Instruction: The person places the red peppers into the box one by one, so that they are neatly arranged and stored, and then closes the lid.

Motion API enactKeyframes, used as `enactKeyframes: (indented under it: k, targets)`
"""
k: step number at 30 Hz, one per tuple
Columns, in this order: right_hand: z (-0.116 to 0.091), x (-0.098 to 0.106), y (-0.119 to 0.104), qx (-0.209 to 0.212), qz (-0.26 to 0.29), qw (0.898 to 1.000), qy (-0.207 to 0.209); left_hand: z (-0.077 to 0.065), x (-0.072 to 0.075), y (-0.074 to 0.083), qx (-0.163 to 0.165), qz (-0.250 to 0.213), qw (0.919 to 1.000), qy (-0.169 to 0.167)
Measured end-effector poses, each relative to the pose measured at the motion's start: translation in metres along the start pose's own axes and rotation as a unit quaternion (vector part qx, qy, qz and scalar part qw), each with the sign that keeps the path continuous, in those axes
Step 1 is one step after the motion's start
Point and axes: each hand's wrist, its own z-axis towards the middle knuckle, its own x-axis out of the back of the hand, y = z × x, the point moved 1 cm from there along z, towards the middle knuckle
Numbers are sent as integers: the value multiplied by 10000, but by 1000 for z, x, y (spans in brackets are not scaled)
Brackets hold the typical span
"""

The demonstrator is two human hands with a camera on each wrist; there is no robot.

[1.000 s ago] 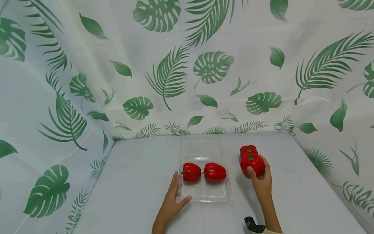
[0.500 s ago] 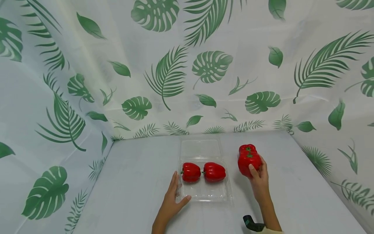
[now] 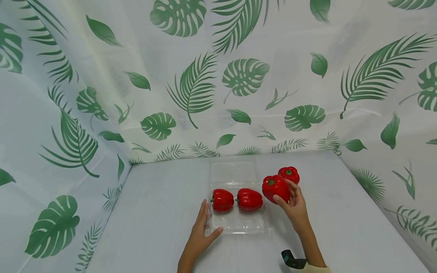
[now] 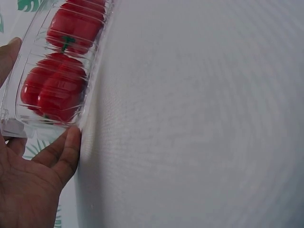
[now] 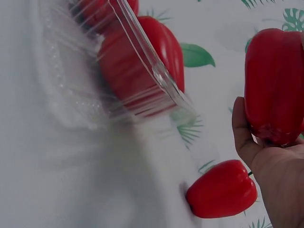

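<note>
A red bell pepper (image 3: 275,190) is in my right hand (image 3: 297,210), with fingers and thumb around its side. It is raised just right of a clear plastic clamshell box (image 3: 235,223), whose lid (image 3: 233,172) lies folded back. Inside the box, two red bell peppers, a left one (image 3: 223,200) and a right one (image 3: 250,200), lie on their sides along the back half. My left hand (image 3: 201,235) rests against the box's near left corner, fingers fairly straight along the left wall and thumb at the front edge. The left wrist view shows those fingertips (image 4: 72,137) at the box's wall.
Another red bell pepper (image 3: 289,174) sits on the white table (image 3: 153,212), behind and right of the held one. A leaf-patterned sheet (image 3: 205,91) hangs at the back and both sides. A black device (image 3: 293,260) is strapped near my right wrist.
My right hand has carried its pepper leftward, away from in front of the pepper on the table and toward the box. The left hand and the box have stayed in place.
</note>
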Motion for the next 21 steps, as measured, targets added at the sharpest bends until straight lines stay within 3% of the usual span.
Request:
enactKeyframes:
  k: [10, 17, 21]
  targets:
    - [-4, -15, 1, 444, -609, 9950, -655, -1, -1, 0, 121, -21, 9999, -57]
    - [-5, -28, 0, 863, -1267, 9857, -701, -1, 0, 1, 139, -100, 9998, -60]
    - [-8, -35, 0, 870, -1573, 9811, -716, -1, 0, 2, 34, -168, 9998, -80]
